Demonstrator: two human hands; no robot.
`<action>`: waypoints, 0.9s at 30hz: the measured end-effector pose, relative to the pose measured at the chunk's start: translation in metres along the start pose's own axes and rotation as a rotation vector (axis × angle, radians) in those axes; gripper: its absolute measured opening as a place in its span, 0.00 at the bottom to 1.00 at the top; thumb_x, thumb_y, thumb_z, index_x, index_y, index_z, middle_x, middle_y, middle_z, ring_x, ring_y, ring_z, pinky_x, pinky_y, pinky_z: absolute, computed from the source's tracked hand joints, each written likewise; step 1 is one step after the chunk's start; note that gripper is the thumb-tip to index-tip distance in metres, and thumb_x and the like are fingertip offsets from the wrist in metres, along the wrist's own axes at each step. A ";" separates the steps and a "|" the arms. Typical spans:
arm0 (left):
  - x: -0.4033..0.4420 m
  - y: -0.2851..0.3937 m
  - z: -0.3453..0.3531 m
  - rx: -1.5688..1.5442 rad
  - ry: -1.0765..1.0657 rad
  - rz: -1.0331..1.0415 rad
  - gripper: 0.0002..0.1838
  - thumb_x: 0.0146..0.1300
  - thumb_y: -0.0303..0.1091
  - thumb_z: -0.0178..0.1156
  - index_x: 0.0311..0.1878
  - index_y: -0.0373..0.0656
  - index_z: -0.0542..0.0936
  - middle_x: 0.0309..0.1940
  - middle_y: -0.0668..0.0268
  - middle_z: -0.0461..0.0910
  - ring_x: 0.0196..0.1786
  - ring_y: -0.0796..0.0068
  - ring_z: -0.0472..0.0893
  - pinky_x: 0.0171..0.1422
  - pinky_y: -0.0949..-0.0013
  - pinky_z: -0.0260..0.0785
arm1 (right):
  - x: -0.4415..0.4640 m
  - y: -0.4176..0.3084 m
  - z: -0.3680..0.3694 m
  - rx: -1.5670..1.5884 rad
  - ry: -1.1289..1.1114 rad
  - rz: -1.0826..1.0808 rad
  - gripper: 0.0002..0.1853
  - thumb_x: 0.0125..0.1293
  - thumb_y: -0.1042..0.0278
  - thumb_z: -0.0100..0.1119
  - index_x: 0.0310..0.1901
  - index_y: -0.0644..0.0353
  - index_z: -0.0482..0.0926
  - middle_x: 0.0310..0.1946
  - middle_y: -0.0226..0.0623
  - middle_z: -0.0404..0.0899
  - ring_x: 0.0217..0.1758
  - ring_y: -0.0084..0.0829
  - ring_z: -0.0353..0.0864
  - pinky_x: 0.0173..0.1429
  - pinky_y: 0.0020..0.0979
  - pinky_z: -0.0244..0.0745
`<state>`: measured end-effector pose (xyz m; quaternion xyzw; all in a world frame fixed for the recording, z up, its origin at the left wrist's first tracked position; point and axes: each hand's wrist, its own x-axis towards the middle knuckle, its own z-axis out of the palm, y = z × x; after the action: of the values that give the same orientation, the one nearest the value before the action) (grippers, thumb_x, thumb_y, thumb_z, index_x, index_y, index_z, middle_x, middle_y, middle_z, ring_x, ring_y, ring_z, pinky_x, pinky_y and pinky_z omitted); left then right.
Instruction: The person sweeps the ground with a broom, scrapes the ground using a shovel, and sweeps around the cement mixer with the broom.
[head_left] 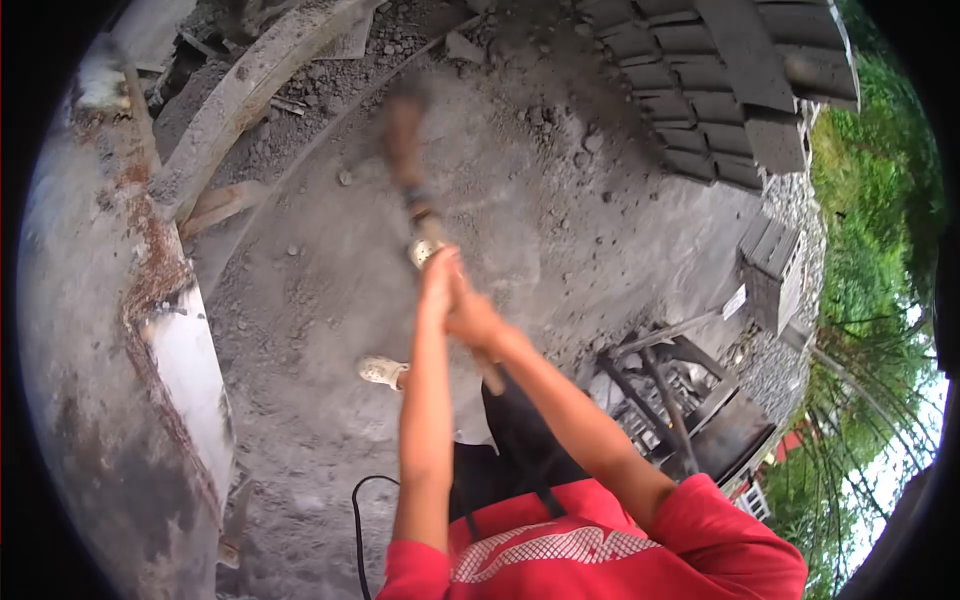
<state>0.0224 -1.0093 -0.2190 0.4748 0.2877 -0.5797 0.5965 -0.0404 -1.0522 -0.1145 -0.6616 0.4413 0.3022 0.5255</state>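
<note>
Grip confirmed: left hand and right hand both clasp the broom by its handle, left nearer the blurred head. Broom extends over the dusty floor toward its far edge, left of stacked blocks.

The left hand and right hand grip a broom-like tool, the left nearer its blurred brown head, the right nearer the handle's end. Pale shoes stand on dusty grey ground strewn with rubble. Stacked grey blocks rise at upper right; a stained wall fills the left side, and greenery lines the right edge.
</note>
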 end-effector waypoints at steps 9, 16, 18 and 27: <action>-0.118 -0.089 -0.007 -0.316 0.445 0.034 0.05 0.51 0.32 0.54 0.27 0.46 0.68 0.20 0.73 0.67 0.19 0.82 0.65 0.23 0.76 0.59 | -0.101 0.039 -0.016 -0.031 -0.307 -0.221 0.46 0.41 0.78 0.51 0.67 0.47 0.48 0.43 0.62 0.72 0.46 0.54 0.74 0.49 0.41 0.69; -0.131 -0.106 0.087 -0.239 -0.008 0.058 0.08 0.52 0.36 0.56 0.27 0.45 0.68 0.18 0.74 0.65 0.20 0.82 0.67 0.24 0.75 0.60 | -0.160 0.037 -0.038 -0.127 0.079 0.109 0.47 0.49 0.71 0.56 0.68 0.50 0.38 0.37 0.64 0.75 0.41 0.53 0.78 0.43 0.38 0.73; -0.092 -0.104 0.078 -0.205 -0.152 0.080 0.10 0.52 0.38 0.56 0.26 0.44 0.68 0.17 0.74 0.65 0.19 0.81 0.66 0.23 0.74 0.60 | -0.132 0.035 -0.028 -0.218 0.139 0.111 0.51 0.51 0.70 0.58 0.68 0.49 0.30 0.33 0.60 0.77 0.36 0.54 0.79 0.38 0.39 0.74; -0.177 -0.097 -0.177 -0.288 0.442 -0.002 0.10 0.53 0.39 0.53 0.22 0.46 0.70 0.18 0.74 0.68 0.21 0.84 0.66 0.25 0.78 0.60 | -0.117 -0.001 0.174 -0.327 -0.556 -0.031 0.52 0.47 0.75 0.50 0.64 0.61 0.20 0.32 0.62 0.76 0.36 0.57 0.77 0.42 0.43 0.73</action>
<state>-0.0634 -0.7644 -0.1517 0.4997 0.4912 -0.4155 0.5800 -0.0789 -0.8538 -0.0590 -0.6362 0.2164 0.5300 0.5173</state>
